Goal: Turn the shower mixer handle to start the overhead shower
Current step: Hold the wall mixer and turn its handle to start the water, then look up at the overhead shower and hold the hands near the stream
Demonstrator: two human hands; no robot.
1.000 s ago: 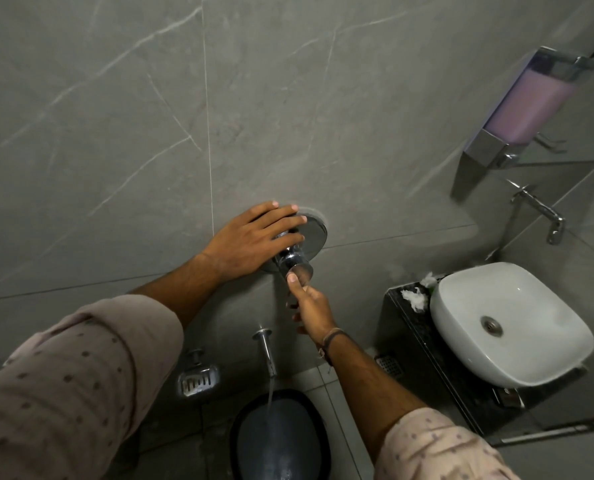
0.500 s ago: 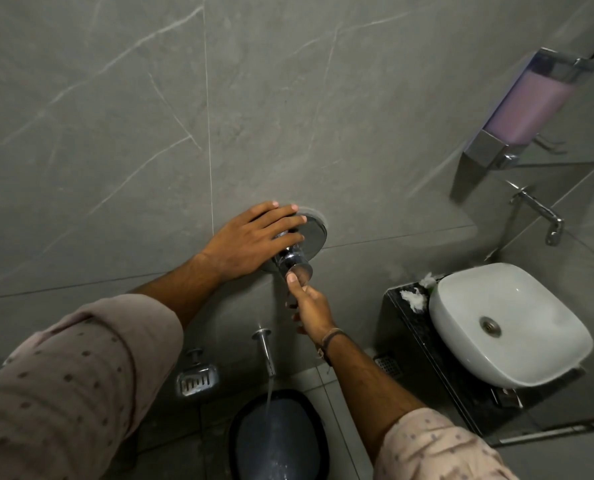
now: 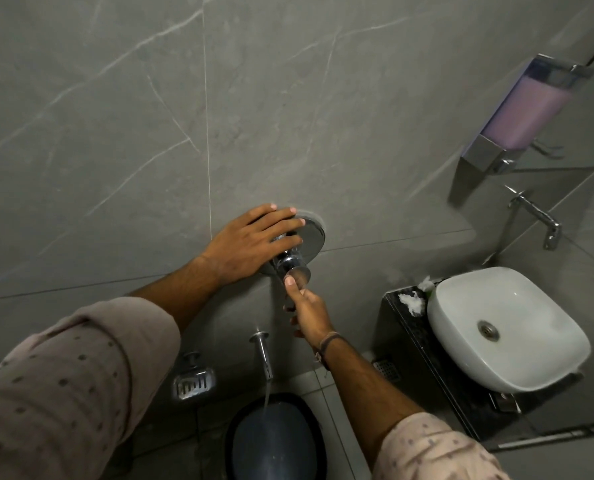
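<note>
i am looking down a grey tiled wall at my two hands on the shower mixer handle (image 3: 292, 263), a chrome knob sticking out from a round chrome plate (image 3: 311, 233) on the wall. my left hand (image 3: 250, 244) lies flat and spread over the plate, fingers straight, pressing rather than gripping, just beside the knob. my right hand (image 3: 307, 308) comes up from below, thumb tip on the front end of the knob; the other fingers curl underneath (whether they are clamped on it, i cannot tell).

the job looks only partly done. water runs from the low spout (image 3: 262, 355) beneath the handle into a dark bucket (image 3: 275, 441) on the floor, so the flow is on, but no shower spray shows anywhere here, and the shower head is out of view. what is left, i judge, is turning or pulling the knob until the water switches upward.

to the right, well apart, a white basin (image 3: 510, 330) sits on a dark counter (image 3: 403, 337).
</note>
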